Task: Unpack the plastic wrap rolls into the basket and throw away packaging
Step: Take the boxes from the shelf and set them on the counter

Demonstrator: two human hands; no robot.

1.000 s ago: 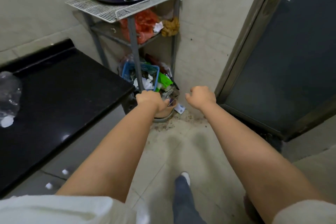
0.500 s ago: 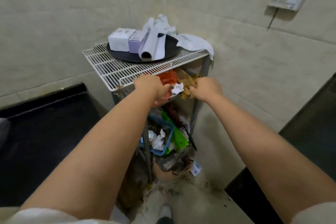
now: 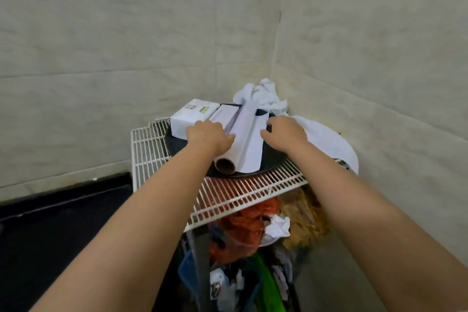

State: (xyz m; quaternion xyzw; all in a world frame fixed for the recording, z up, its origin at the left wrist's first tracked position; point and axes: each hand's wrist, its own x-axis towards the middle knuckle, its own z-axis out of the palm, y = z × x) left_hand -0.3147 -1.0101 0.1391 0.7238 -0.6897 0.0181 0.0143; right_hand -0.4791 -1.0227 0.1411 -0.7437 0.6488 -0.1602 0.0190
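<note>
A plastic wrap roll (image 3: 225, 166) with a brown cardboard core lies on a dark round tray (image 3: 273, 157) on top of a white wire rack (image 3: 149, 149). A white sheet (image 3: 249, 139) lies loose over the roll. My left hand (image 3: 209, 137) rests on the roll's left side, fingers curled over it. My right hand (image 3: 285, 134) touches the sheet's right edge with bent fingers. A white box (image 3: 191, 115) and a lavender box (image 3: 224, 114) lie on the tray to the left of the roll.
Crumpled white paper (image 3: 263, 95) and a white cloth (image 3: 329, 142) sit in the tiled wall corner behind and right of the tray. Below the rack top hang an orange bag (image 3: 243, 225) and a blue basket (image 3: 187, 271) full of rubbish. A black counter (image 3: 63, 223) lies to the left.
The view has risen from the floor and rubbish to the rack top. Both hands moved up from the rack's lower shelves onto the tray, reaching the roll and its sheet.
</note>
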